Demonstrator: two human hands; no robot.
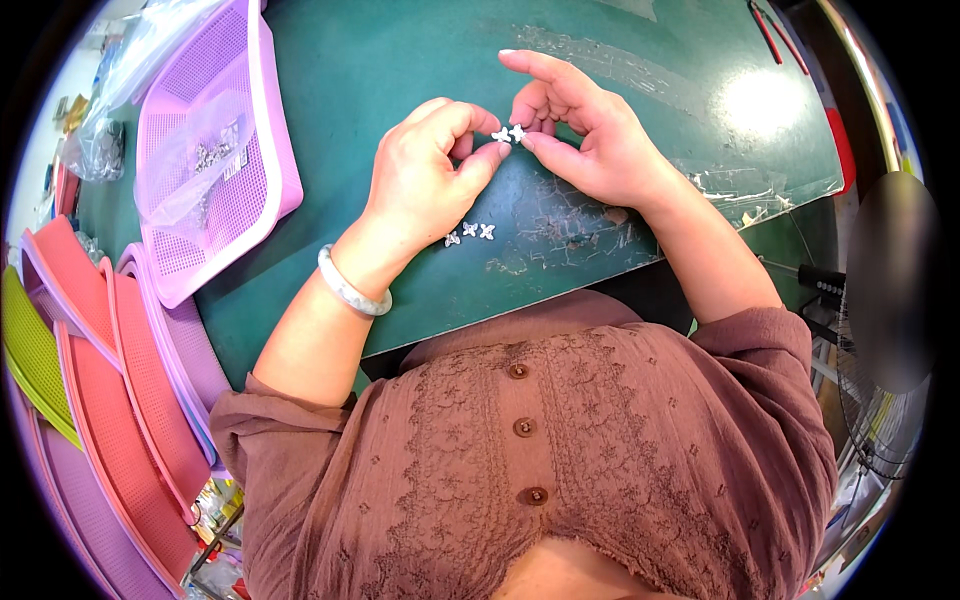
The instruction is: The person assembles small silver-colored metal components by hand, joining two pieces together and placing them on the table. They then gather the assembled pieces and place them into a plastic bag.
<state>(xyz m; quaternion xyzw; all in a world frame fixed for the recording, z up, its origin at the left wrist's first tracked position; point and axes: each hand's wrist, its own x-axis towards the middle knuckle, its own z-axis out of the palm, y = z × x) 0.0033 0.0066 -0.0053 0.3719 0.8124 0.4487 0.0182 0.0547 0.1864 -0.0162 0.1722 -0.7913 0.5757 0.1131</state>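
A: What is each hand doing?
B: The left hand (425, 162) pinches 1 small white flower-shaped piece (501, 135) between thumb and fingertips; the right hand (598, 135) pinches a matching piece (518, 132) just beside it.
A: Where are they?
B: Above a green tabletop (380, 50). 3 similar loose pieces (470, 230) lie near the left hand; farther left, a purple basket (283, 150) holds a clear bag (180, 172) of small silvery bits (212, 156).
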